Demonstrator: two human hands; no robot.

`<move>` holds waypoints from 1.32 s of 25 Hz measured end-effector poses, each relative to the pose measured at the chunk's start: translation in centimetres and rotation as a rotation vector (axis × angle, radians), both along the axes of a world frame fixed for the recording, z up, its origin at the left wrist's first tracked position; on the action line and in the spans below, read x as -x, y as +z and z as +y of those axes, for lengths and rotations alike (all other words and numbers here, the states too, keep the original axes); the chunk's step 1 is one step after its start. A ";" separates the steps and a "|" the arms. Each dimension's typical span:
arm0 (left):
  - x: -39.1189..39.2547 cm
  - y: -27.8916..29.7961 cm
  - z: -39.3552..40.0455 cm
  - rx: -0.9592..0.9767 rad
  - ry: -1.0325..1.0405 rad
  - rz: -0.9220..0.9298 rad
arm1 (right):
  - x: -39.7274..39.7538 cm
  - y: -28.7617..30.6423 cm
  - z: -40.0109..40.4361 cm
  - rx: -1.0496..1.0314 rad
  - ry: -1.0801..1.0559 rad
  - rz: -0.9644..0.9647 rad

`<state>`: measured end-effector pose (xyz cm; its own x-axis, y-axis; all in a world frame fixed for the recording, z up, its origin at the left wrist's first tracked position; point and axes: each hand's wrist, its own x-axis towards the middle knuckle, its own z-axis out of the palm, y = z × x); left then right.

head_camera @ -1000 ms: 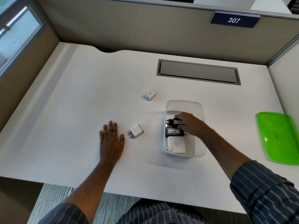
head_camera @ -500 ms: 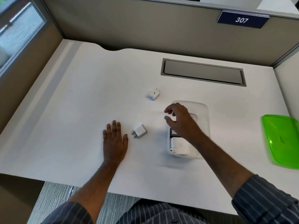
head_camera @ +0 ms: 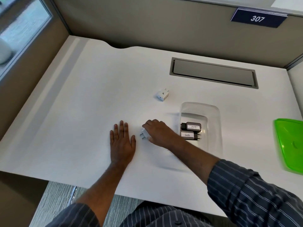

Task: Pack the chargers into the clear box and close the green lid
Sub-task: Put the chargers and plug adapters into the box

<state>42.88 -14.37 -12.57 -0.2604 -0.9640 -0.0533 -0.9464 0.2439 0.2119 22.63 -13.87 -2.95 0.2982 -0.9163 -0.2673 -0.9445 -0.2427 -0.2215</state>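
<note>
The clear box (head_camera: pixel 211 110) stands on the white desk to the right of centre, with two black chargers (head_camera: pixel 191 131) labelled in white inside it; my forearm hides its near end. My right hand (head_camera: pixel 158 132) has closed its fingers around a small white charger (head_camera: pixel 144 134) on the desk just left of the box. My left hand (head_camera: pixel 122 141) lies flat, palm down, beside it. Another white charger (head_camera: pixel 162 95) sits alone farther back. The green lid (head_camera: pixel 291 143) lies at the right edge.
A grey cable hatch (head_camera: pixel 213 74) is set into the desk at the back right. Beige partition walls enclose the desk, with a "307" sign (head_camera: pixel 257 18) above. The desk's front edge (head_camera: pixel 82 185) runs near my body.
My right hand left the box, crossed to the left and closed on the white charger next to my left hand. The left hand stayed flat.
</note>
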 end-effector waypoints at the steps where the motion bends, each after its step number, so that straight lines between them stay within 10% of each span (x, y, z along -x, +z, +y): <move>1: 0.0 -0.1 0.0 0.001 0.003 0.004 | -0.2 -0.3 0.1 -0.007 -0.002 0.017; 33: 2.9 1.9 -0.4 -0.084 -0.075 0.072 | 13.0 5.7 6.4 0.151 -0.637 -0.199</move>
<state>40.02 -14.73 -10.68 -0.3373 -0.9347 -0.1120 -0.9078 0.2915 0.3015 9.66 -7.49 2.71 -0.2812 -0.9523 -0.1189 -0.8581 0.3050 -0.4130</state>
